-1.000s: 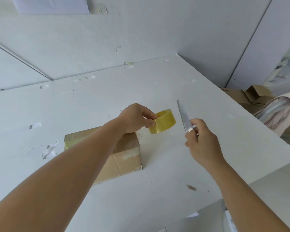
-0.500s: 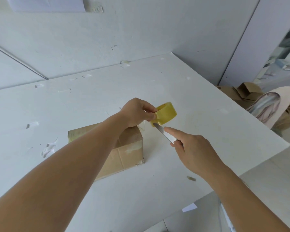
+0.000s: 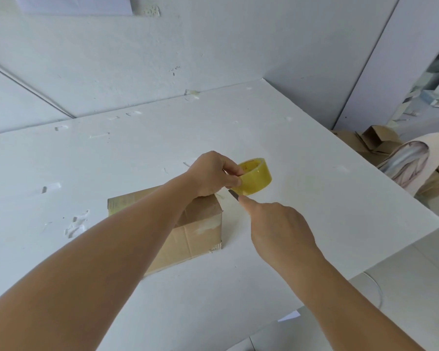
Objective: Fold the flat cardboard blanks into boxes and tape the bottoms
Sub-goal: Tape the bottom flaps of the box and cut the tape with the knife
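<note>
Fingers of my left hand (image 3: 213,173) are pinching the near rim of the yellow tape roll (image 3: 255,176), thumb on its outer face, holding it in the air just above the far right corner of the cardboard box (image 3: 198,231). My right hand (image 3: 279,229) is curling around a knife (image 3: 234,194), the forefinger lying straight along its back; only a short dark tip of the blade is showing past my fingertip, and it is sitting right under the roll, at or very near its lower edge. I cannot tell whether the blade is touching the tape.

Under my left wrist the box is lying folded on the white table (image 3: 314,173), brown, with pale strips of tape showing on its right face and at its near right corner. My left forearm is covering much of its top.

Around the box the table is carrying scattered scraps of clear tape (image 3: 76,224), thickest to the left and along the far edge by the white wall (image 3: 213,46). Beyond the right edge of the table, on the floor, more cardboard pieces (image 3: 375,138) are lying in a pile, with a rolled printed sheet (image 3: 406,168) leaning over them.
</note>
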Available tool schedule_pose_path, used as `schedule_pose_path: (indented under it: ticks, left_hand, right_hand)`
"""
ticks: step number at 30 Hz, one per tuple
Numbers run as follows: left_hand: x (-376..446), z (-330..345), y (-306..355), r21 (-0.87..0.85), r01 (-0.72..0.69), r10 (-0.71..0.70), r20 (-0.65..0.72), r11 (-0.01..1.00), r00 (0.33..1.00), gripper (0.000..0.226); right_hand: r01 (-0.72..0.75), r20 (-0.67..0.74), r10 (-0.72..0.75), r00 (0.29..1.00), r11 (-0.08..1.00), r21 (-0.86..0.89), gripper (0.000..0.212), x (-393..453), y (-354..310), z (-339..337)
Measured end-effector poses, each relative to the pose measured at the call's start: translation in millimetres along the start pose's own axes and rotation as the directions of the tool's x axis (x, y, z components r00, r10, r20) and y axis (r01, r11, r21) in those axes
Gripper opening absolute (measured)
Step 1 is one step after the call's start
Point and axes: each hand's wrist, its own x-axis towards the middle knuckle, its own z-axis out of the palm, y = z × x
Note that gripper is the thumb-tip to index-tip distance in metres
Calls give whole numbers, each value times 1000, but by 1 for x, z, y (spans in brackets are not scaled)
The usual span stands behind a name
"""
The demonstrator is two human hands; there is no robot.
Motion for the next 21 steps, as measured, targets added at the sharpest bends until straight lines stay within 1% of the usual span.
schedule_pose_path:
  ticks: [2,3,5,7,9,13,17,21]
  left_hand:
    - [0,2,0,-50,-12,11,-25,999,1000,23]
    - [1,3,0,-89,-30,27,-36,996,999,20]
    - [-1,2,1,-105,-57,51,-55,993,997,15]
    - [-1,3,-2,-96,-47,43,-49,994,998,15]
    - [1,2,-2,-100,-47,42,-51,994,998,15]
    - [2,3,0,-106,-33,27,-61,994,998,14]
    - [2,4,0,-121,-11,2,-78,993,997,16]
    - [0,5,0,-122,2,-13,-85,993,996,15]
  right_hand:
    - [9,87,-8,996,1000,-21,52,4,-4,9]
    - [0,133,1,991,1000,-4,47,4,-5,15]
    - [-33,189,24,982,998,49,48,6,-3,29]
    - [-61,185,44,982,994,91,57,11,5,41]
    - [-65,148,47,988,991,121,63,13,12,52]
    - [-82,77,67,995,977,197,60,12,25,71]
    - [-108,74,96,993,978,176,73,7,38,93]
    - [-149,136,133,982,982,117,71,6,52,120]
